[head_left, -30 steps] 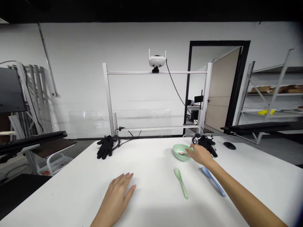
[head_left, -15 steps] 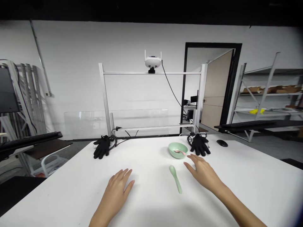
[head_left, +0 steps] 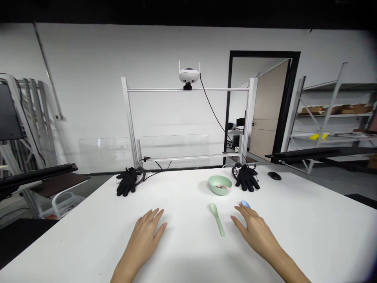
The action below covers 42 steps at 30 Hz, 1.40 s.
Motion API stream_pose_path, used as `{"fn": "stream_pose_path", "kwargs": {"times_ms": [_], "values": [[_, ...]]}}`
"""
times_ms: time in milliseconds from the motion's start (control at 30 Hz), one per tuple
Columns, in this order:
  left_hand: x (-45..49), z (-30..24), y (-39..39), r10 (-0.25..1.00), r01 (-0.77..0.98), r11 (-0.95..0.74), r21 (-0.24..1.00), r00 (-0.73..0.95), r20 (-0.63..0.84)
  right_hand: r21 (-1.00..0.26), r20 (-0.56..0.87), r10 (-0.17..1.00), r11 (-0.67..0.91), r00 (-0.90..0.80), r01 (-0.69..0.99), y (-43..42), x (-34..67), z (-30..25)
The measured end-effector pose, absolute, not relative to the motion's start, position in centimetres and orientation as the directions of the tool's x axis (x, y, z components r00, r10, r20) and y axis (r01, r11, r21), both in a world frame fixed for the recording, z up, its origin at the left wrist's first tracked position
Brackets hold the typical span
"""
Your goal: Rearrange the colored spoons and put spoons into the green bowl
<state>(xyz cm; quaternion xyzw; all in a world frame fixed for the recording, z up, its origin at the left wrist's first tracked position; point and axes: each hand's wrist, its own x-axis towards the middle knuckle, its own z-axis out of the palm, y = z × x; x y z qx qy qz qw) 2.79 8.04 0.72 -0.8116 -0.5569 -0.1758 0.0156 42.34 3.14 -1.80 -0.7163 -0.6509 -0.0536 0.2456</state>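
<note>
My left hand [head_left: 144,236] lies flat on the white table [head_left: 294,220] with its fingers spread, touching nothing else. My right hand [head_left: 256,232] rests open over a blue spoon [head_left: 245,204], and only the spoon's rounded tip shows past my fingers. Between my hands lies a pale green spoon [head_left: 217,219]. Farther ahead stands a pale green bowl [head_left: 215,184] holding a small pink spoon [head_left: 224,187]. A black glove lies on either side: one [head_left: 126,181] at the left, one [head_left: 246,178] just right of the bowl.
A black mouse [head_left: 274,175] sits at the far right of the table. An aluminium frame [head_left: 188,89] carrying a white headset-like device [head_left: 188,75] rises behind the table. Black cables lie along its base. Dark bars stand beyond both table sides.
My right hand has drawn back from the bowl toward me and now covers most of the blue spoon. My left hand, the bowl and the green spoon stay put; the view shifted slightly.
</note>
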Motion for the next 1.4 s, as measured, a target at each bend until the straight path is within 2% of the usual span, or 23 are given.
{"fn": "stream_pose_path", "kwargs": {"times_ms": [267, 567, 867, 1133, 1400], "values": [[2.7, 0.6, 7.9, 0.911, 0.913, -0.367, 0.176, 0.315, 0.267, -0.282, 0.416, 0.898, -0.027, 0.147, 0.959, 3.1, 42.5, -2.1], [2.6, 0.3, 8.1, 0.89, 0.902, -0.391, 0.183, 0.321, 0.323, -0.287, 0.43, 0.891, -0.019, 0.147, 0.958, 5.1, 43.1, -0.3], [2.7, 0.3, 8.0, 0.892, 0.901, -0.397, 0.175, 0.333, 0.306, -0.205, 0.413, 0.903, -0.034, 0.118, 0.978, 9.2, 44.0, 3.5], [2.8, 0.5, 7.6, 0.893, 0.894, -0.401, 0.198, 0.334, 0.301, -0.152, 0.31, 0.936, -0.122, 0.164, 0.981, 13.8, 44.6, 5.8], [2.8, 0.4, 7.4, 0.901, 0.892, -0.394, 0.222, 0.327, 0.286, -0.13, 0.187, 0.958, -0.193, 0.216, 0.972, 19.2, 45.5, 5.6]]}}
